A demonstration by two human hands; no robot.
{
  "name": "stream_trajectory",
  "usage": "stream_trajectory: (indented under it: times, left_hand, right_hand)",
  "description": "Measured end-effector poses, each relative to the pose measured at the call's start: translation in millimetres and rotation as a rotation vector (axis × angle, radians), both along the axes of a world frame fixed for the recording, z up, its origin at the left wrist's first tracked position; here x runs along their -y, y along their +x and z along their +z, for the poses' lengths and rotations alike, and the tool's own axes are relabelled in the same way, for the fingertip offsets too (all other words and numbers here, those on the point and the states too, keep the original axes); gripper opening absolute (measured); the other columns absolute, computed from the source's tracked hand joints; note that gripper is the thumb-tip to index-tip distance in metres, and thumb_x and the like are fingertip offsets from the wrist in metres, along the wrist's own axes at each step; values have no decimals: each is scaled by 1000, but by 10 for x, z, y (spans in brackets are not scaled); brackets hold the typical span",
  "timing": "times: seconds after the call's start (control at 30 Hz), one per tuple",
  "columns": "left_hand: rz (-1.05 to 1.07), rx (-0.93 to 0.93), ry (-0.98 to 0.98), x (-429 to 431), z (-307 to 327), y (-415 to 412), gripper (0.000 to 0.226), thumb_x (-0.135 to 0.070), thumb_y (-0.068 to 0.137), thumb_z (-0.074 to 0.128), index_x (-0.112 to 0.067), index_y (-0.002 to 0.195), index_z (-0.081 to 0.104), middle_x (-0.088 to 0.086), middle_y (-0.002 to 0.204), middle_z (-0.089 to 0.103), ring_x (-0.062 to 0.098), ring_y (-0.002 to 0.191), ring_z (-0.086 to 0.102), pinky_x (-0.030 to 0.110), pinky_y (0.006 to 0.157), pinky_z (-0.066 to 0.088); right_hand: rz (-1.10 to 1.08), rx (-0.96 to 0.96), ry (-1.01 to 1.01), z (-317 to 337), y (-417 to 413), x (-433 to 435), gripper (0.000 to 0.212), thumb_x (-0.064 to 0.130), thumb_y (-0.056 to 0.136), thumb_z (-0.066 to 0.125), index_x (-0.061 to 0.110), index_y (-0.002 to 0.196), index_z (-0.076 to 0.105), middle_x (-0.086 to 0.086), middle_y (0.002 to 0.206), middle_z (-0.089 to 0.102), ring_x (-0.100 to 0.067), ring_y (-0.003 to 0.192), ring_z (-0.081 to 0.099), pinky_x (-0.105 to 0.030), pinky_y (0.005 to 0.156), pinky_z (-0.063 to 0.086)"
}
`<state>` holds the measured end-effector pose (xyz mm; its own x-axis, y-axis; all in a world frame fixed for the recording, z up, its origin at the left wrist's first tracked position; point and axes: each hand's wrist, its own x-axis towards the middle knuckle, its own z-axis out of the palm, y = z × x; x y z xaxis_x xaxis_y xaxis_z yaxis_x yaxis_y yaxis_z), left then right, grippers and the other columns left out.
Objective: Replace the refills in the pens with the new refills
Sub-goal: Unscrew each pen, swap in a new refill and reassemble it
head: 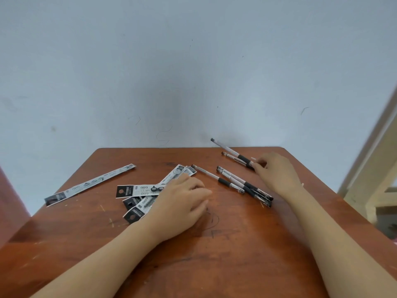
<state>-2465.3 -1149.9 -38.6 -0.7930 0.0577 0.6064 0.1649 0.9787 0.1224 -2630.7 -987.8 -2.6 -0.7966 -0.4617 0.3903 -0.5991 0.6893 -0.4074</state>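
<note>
Nearest, two bare forearms reaching in over the scuffed brown bench (214, 265). Farther in, a loose heap of pens (245, 186) lying slantwise on the wood. Left of the pens, left hand (182, 203) palm down, fingers relaxed and gripping nothing, resting on a fan of refill packs (137, 190). Far left of the pens, a lone pack (90, 183), well apart from the fan. Just behind the pens, right hand (277, 171), well apart from the left, fingertips pinching the black grip of a raised pen (229, 150), far end showing against the wall (193, 72). Just beside that, a second pen (233, 158); whether held too, not clear.
</note>
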Motion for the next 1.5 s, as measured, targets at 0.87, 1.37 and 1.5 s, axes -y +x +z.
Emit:
stream_trajectory:
  times: [0.87,1.37,1.5]
  left_hand:
    - [62,0,23,124,129,27,29,-31,80,41,-14,73,63,-5,59,58,11,48,52,16,49,36]
    - [118,-61,-185,204,271,135,18,-9,77,46,-6,68,62,4,54,53,20,45,48,25,44,37]
    - [339,-218,149,523,445,259,20,-17,80,54,-1,76,66,4,53,50,21,48,45,18,43,27]
  right_hand:
    - [585,335,-146,50,688,256,6,24,83,63,28,81,67,12,65,56,-2,53,46,-21,57,36]
    - [588,395,-98,258,535,9,30,21,87,58,36,61,60,13,51,52,-4,51,41,-15,51,32]
    - [394,425,-406,316,226,-347,36,15,88,55,32,59,67,15,42,50,0,40,42,-19,50,31]
